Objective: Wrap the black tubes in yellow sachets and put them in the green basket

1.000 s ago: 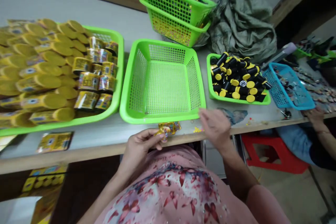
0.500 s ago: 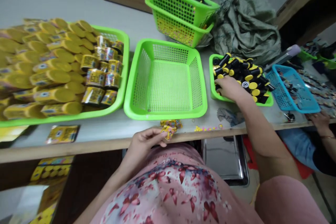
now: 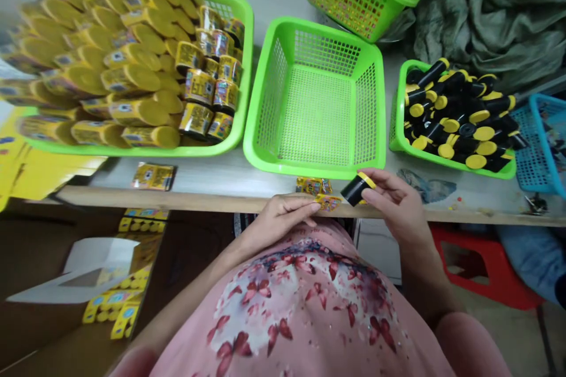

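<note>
Between the fingers and thumb of my left hand [image 3: 289, 212] is a small yellow printed wrapper [image 3: 328, 203], held at the table's front edge. My right hand [image 3: 398, 197] grips a black cylinder with a yellow cap [image 3: 357, 188], tilted, its dark end close to the wrapper. More printed wrappers [image 3: 312, 185] lie on the table just behind my left fingers. To the right, a small green basket [image 3: 395, 138] is heaped with similar black, yellow-capped cylinders [image 3: 467, 129]. A bare-bottomed green basket [image 3: 316, 115] stands in front of me.
At left, a large green basket [image 3: 246, 70] holds many yellow-wrapped cylinders [image 3: 141, 76]. Stacked green baskets [image 3: 345, 0] and grey-green cloth [image 3: 486, 12] are behind. A blue basket [image 3: 537, 147] stands right, above a red stool [image 3: 495, 274]. A flat printed packet [image 3: 153, 177] lies left.
My right hand has come back from the small green basket with a black, yellow-capped cylinder, now close to my left hand. My left hand still holds the wrapper. The camera view has shifted.
</note>
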Tool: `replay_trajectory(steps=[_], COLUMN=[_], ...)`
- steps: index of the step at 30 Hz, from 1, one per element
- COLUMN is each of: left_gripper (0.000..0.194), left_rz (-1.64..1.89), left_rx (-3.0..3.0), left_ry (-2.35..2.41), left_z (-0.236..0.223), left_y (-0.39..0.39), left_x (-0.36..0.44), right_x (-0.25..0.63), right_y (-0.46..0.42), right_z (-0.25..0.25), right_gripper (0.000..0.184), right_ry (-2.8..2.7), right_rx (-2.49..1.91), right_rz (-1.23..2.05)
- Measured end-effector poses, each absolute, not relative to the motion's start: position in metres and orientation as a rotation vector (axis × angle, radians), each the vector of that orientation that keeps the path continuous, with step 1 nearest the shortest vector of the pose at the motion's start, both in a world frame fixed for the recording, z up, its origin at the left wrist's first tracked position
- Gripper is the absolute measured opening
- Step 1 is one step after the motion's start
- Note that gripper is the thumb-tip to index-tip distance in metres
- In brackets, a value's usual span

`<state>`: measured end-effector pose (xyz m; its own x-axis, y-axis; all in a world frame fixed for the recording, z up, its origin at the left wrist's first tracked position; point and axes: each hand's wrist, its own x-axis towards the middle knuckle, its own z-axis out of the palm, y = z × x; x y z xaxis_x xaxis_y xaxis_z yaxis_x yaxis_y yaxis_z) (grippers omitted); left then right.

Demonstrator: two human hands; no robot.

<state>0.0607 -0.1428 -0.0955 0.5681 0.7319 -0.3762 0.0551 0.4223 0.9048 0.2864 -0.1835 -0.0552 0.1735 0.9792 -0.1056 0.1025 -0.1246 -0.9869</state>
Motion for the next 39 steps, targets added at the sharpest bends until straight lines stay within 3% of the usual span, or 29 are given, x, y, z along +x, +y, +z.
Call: replay_trajectory(steps=[2,7,16,39], left_gripper=[0.027,0.014,0.014,0.003], left_rz=[0.465,0.524,0.481,0.866], left_rx=[1.093,0.902,0.876,1.122], left_ry=[0.879,0.943,0.923,0.910], left_z=[-0.095,-0.102,-0.101,-0.099], left_y=[-0.144,-0.148,-0.149,-0.147], left_x=[0.061,0.059,0.057,0.057], right_x=[0.281,0.282,0.268,0.251], right_y=[-0.184,-0.183,-0.185,-0.194], right_z=[-0.064,-0.070,-0.068,-0.082], right_gripper=[0.036,0.037,0.039,0.038], right_ry=[-1.022,-0.938,-0.840,-0.828], right_rx=[-1.433,-1.419,-1.379,-1.422], right_rz=[1.184,1.303,1.498,1.340])
